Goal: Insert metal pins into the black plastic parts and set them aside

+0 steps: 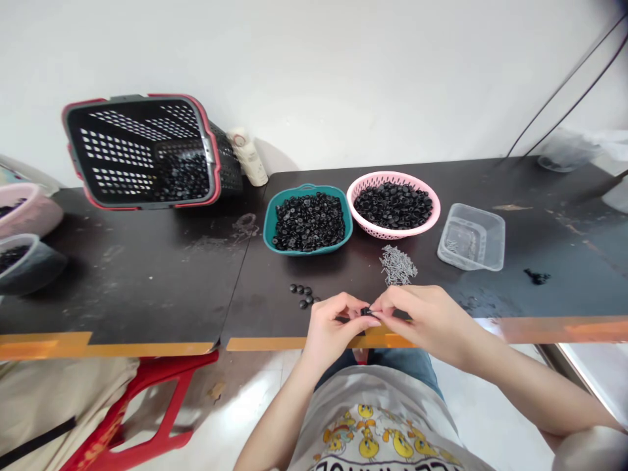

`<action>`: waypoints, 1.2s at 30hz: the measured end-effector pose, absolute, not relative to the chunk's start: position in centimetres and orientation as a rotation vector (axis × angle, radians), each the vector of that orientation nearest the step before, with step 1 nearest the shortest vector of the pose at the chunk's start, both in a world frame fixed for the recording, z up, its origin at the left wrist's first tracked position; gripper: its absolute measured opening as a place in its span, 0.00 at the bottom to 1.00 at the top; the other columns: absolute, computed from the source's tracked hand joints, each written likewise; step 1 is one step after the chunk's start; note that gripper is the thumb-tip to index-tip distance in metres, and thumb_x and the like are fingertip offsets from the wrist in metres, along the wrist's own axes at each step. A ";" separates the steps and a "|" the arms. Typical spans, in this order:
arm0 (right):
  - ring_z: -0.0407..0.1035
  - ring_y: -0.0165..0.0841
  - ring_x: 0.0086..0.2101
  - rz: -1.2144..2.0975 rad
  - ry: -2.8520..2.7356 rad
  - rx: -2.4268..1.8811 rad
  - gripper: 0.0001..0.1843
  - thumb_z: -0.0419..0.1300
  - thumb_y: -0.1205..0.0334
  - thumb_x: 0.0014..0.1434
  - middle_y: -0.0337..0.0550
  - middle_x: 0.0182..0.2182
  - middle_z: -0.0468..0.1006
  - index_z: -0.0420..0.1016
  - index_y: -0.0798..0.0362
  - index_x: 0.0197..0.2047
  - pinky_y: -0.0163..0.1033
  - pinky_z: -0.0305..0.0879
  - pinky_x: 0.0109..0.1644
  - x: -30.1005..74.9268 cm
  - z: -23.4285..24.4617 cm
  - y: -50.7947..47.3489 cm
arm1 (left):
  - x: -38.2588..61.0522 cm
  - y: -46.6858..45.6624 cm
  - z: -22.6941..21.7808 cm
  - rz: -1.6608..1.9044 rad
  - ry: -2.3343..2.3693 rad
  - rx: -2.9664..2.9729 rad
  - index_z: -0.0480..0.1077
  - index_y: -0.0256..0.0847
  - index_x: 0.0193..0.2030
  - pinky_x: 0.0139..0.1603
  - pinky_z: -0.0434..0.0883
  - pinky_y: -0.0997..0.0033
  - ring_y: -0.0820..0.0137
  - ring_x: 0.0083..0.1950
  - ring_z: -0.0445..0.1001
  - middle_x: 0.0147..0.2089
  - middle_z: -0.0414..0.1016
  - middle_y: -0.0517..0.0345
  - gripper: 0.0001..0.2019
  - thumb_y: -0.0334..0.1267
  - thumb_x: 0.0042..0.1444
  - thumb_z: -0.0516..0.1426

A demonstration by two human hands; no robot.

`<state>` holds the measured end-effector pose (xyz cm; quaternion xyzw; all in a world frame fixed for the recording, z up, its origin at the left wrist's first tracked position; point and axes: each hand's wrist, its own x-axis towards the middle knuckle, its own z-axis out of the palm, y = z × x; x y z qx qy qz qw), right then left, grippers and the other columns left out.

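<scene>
My left hand point(337, 325) and my right hand point(417, 319) meet above the table's front edge, their fingertips pinching a small black plastic part point(366, 312) between them. The fingers hide most of it. Just beyond my left hand lie several small round black caps point(301, 294). A loose heap of thin grey metal pins point(398, 265) sits just beyond my right hand. Behind them, a teal basket point(265, 226) and a pink perforated basket point(392, 233) both hold heaps of black plastic parts.
A transparent plastic box point(471, 237) holds a few pins, and a small black clump point(536, 277) lies to its right. A black-and-red crate point(142, 150) lies tipped on the dark table point(137, 281). Bowls of black parts point(24, 261) stand at the left edge, and a red stool point(147, 405) stands below.
</scene>
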<state>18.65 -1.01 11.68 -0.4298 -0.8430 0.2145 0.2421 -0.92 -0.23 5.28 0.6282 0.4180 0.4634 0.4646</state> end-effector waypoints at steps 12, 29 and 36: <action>0.76 0.31 0.31 0.671 -2.273 -1.093 0.07 0.54 0.68 0.69 0.40 0.34 0.83 0.73 0.50 0.41 0.35 0.66 0.35 18.9 12.5 -1.0 | 0.2 -0.8 5.5 1.043 0.920 0.953 0.74 0.36 0.28 0.26 0.67 0.77 0.76 0.22 0.68 0.22 0.75 0.59 0.20 0.51 0.43 0.72; 0.76 0.33 0.34 1.326 -1.861 -1.021 0.17 0.68 0.57 0.60 0.45 0.41 0.83 0.74 0.50 0.51 0.39 0.73 0.38 21.0 11.2 1.3 | 2.6 -1.0 5.8 0.923 0.693 0.547 0.75 0.34 0.31 0.24 0.76 0.78 0.82 0.19 0.62 0.24 0.75 0.61 0.21 0.52 0.45 0.72; 0.76 0.46 0.41 0.267 -1.783 -1.794 0.12 0.64 0.57 0.61 0.51 0.43 0.83 0.80 0.50 0.47 0.50 0.71 0.48 29.6 10.8 11.3 | 2.1 -1.0 5.8 0.907 0.775 0.583 0.81 0.34 0.38 0.26 0.77 0.78 0.81 0.22 0.66 0.30 0.81 0.54 0.21 0.49 0.43 0.72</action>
